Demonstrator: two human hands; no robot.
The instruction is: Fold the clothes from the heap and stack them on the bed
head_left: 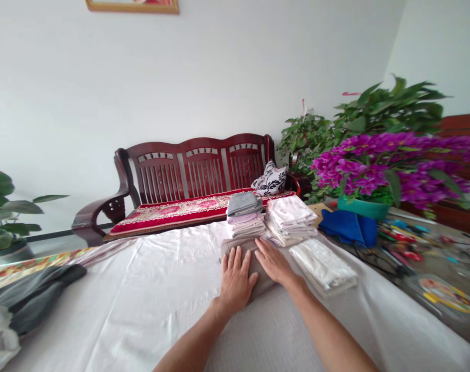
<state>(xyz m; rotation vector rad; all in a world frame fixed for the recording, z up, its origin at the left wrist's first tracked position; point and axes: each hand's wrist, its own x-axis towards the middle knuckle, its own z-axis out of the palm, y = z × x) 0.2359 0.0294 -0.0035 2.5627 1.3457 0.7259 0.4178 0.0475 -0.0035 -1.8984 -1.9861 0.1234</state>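
A folded grey-brown garment (240,243) lies on the white cloth before me. My left hand (237,276) rests flat on its left part, fingers spread. Across its right part lies my right hand (273,261), fingers stretched out; neither hand grips anything. Just behind the garment stands a stack of folded clothes with a dark grey piece (243,204) on top. To its right is a second stack of folded white and pale pink clothes (290,217). A folded white garment (322,263) lies right of my right hand.
The white cloth (141,299) covers the table. Crumpled dark grey clothing (41,292) and white clothing (0,336) lie at the left. Along the right are a blue cloth (349,226), cluttered small items, a plastic box (446,297) and purple flowers (374,160). A wooden bench (196,168) stands behind.
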